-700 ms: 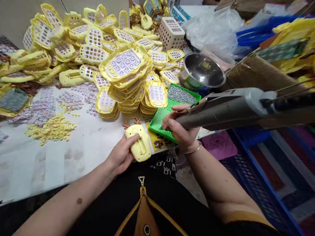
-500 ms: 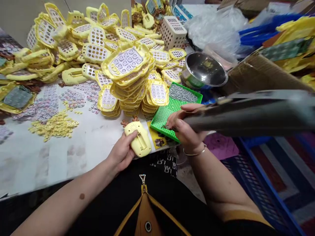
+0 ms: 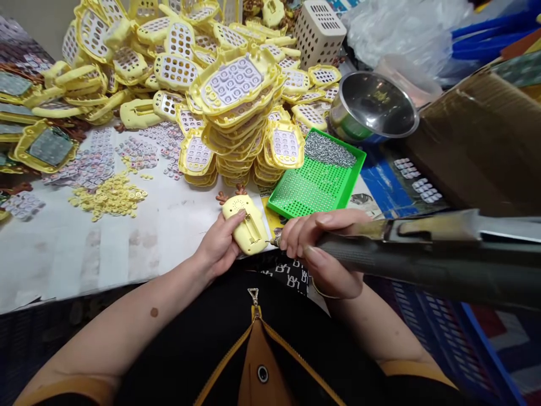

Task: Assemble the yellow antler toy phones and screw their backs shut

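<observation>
My left hand is closed on a small yellow toy phone with brown antlers, held back side up at the table's near edge. My right hand is wrapped round a long grey power screwdriver that runs off to the right. Its tip points at the lower right of the toy's back. A green tray with a heap of small screws at its far end lies just beyond my right hand.
Stacks of yellow keypad shells fill the back of the table. Loose yellow rings and pale button pads lie at the left. A steel bowl, a white perforated box and a cardboard box stand at the right.
My right hand has drawn the screwdriver back from the green tray to the toy's back. The left hand stays on the toy. The camera has tilted slightly downward.
</observation>
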Motion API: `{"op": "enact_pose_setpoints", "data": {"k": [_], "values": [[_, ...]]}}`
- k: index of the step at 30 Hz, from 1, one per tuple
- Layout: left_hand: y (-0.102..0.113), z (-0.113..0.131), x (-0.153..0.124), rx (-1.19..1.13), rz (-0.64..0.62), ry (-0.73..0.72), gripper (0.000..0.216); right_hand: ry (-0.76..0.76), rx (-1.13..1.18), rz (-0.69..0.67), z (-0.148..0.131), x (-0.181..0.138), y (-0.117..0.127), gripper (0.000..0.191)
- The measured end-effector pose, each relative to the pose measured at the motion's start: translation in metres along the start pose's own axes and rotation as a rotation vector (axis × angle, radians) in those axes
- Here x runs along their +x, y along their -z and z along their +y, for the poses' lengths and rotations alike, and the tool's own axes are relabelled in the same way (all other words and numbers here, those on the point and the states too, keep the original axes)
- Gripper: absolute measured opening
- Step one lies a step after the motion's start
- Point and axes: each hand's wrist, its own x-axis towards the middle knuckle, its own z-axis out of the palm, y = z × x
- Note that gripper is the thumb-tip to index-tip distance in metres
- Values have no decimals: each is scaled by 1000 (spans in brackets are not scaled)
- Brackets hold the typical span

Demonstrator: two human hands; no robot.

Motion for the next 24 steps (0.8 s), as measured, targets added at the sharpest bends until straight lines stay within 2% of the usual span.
{"op": "enact_pose_setpoints", "data": {"k": [8,14,19,22,24], "values": [[-1,0,0,67,17,13,24,-48,1,-153,7,5,3,30],[-2,2,-1,88,13,22,28,-65,66,-167,12,4,1,30],[-2,0,-1,121,19,29,34,-113,62,-165,-5,6,1,27],[-3,-1,-1,85,37,23,36,5,47,-141,-14,21,9,34],[-3,0,0,61,41,16,39,131,-8,-50,-11,33,19,35]]}}
